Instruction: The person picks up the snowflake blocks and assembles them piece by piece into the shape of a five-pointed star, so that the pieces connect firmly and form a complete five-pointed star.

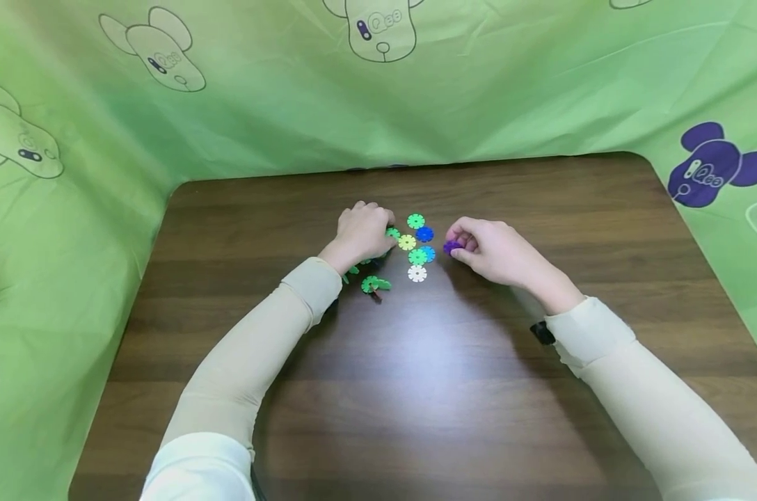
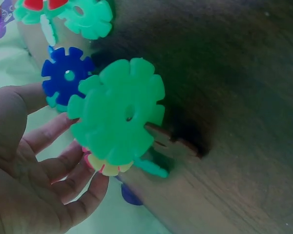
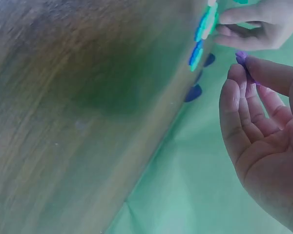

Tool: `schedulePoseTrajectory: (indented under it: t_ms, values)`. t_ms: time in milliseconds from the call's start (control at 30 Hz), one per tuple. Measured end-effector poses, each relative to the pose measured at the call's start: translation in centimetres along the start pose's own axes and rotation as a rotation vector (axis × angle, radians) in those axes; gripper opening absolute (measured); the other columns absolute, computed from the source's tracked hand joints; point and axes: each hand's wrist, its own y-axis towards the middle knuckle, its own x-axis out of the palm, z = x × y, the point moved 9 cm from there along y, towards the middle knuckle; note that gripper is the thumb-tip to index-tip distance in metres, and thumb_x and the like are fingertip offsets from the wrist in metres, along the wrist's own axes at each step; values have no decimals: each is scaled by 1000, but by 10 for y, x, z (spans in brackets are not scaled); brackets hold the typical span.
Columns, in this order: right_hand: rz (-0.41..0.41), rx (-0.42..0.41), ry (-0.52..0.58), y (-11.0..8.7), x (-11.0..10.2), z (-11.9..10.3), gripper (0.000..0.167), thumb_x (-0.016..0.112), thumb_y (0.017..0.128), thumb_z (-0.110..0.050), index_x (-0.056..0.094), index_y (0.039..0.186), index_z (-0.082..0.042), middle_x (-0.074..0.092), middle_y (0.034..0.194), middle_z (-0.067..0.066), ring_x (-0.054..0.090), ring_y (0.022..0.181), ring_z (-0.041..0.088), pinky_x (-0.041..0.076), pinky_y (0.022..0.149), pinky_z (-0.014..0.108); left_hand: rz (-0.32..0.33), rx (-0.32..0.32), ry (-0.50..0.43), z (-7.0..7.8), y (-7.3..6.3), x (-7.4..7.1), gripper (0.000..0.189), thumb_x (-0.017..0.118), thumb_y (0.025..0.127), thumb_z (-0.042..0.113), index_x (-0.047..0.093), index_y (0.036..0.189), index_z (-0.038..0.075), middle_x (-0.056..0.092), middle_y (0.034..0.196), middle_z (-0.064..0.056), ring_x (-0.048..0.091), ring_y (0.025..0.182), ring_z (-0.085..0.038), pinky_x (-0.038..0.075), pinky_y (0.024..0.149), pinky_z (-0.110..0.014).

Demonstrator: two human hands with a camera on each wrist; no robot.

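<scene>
My right hand (image 1: pixel 500 252) pinches a purple notched plastic disc (image 1: pixel 451 247) between thumb and fingertips, just right of a group of joined discs. That group has a white disc (image 1: pixel 417 273), a yellow disc (image 1: pixel 406 242), a dark blue disc (image 1: pixel 424 234) and several green ones. At its left side, my left hand (image 1: pixel 362 233) holds the joined discs with curled fingers, partly hiding them in the head view. In the left wrist view, a large green disc (image 2: pixel 119 112) and a yellow disc (image 2: pixel 109 165) stand right at the fingertips, with a brown disc (image 2: pixel 171 139) edge-on beside them.
Green discs (image 1: pixel 371 284) with a brown piece stand near the left forearm, left of the white disc. The wooden table (image 1: pixel 416 396) reaches back to a green printed cloth (image 1: pixel 510 90), which hangs behind it and along both sides.
</scene>
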Motion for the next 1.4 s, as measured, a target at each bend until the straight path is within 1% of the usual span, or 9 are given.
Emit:
schedulePoseTrajectory:
  t_ms: [133, 267, 467, 667, 867, 967, 1067, 1267, 1400]
  values:
    - [22, -5, 15, -5, -4, -4, 12, 72, 98, -12, 68, 109, -11, 69, 93, 1, 65, 86, 19, 54, 78, 40, -13, 0, 25, 0, 4, 4, 40, 71, 99, 42, 71, 133, 20, 64, 128, -4, 53, 113, -28, 47, 97, -48]
    - [41, -10, 33, -10, -8, -8, 11, 71, 99, -12, 68, 110, -11, 70, 93, 1, 64, 86, 18, 54, 77, 39, -15, -18, 20, -1, 7, 5, 37, 76, 96, 42, 73, 125, 19, 64, 124, -2, 54, 113, -27, 45, 99, -48]
    - [92, -7, 74, -14, -14, -10, 12, 71, 99, -10, 69, 111, -10, 69, 93, 2, 64, 86, 17, 55, 78, 38, -4, -41, -37, -4, 9, 5, 36, 82, 91, 40, 70, 115, 17, 69, 115, 1, 56, 111, -26, 43, 99, -46]
    - [152, -31, 102, -16, -17, -10, 14, 72, 99, -9, 70, 113, -8, 70, 95, 4, 65, 87, 18, 57, 79, 37, 51, -3, -131, -4, 6, -2, 21, 77, 96, 26, 67, 111, 15, 71, 103, 0, 64, 100, -24, 50, 89, -41]
    - [237, -66, 120, -20, -23, -9, 14, 73, 98, -8, 72, 111, -8, 72, 95, 2, 66, 86, 16, 56, 77, 25, 196, 45, -338, -1, -5, -26, 11, 69, 101, 14, 72, 111, 11, 71, 96, 0, 64, 87, -17, 54, 78, -34]
    - [274, -75, 133, -21, -25, -9, 14, 75, 96, -8, 72, 110, -9, 73, 95, 1, 66, 85, 14, 53, 75, 18, 263, 72, -440, 2, -12, -38, 12, 71, 101, 14, 74, 111, 10, 72, 96, 2, 65, 86, -13, 52, 82, -32]
    - [304, -83, 148, -23, -26, -10, 14, 76, 96, -8, 72, 109, -8, 74, 95, 1, 67, 85, 14, 53, 75, 16, 297, 88, -532, 5, -20, -45, 12, 73, 99, 15, 75, 110, 11, 73, 96, 4, 66, 84, -9, 52, 83, -30]
    - [364, -108, 166, -27, -29, -13, 14, 78, 94, -8, 73, 108, -7, 75, 95, 2, 68, 84, 14, 53, 76, 14, 269, 102, -798, 10, -34, -45, 18, 77, 97, 17, 76, 111, 7, 74, 95, 2, 69, 80, -11, 57, 74, -29]
    - [418, -168, 192, -29, -30, -18, 14, 79, 92, -4, 75, 106, -7, 76, 95, 0, 68, 83, 10, 54, 76, 13, 194, 101, -1048, 14, -37, -35, 20, 77, 95, 10, 75, 113, 0, 74, 95, -7, 74, 83, -27, 63, 76, -40]
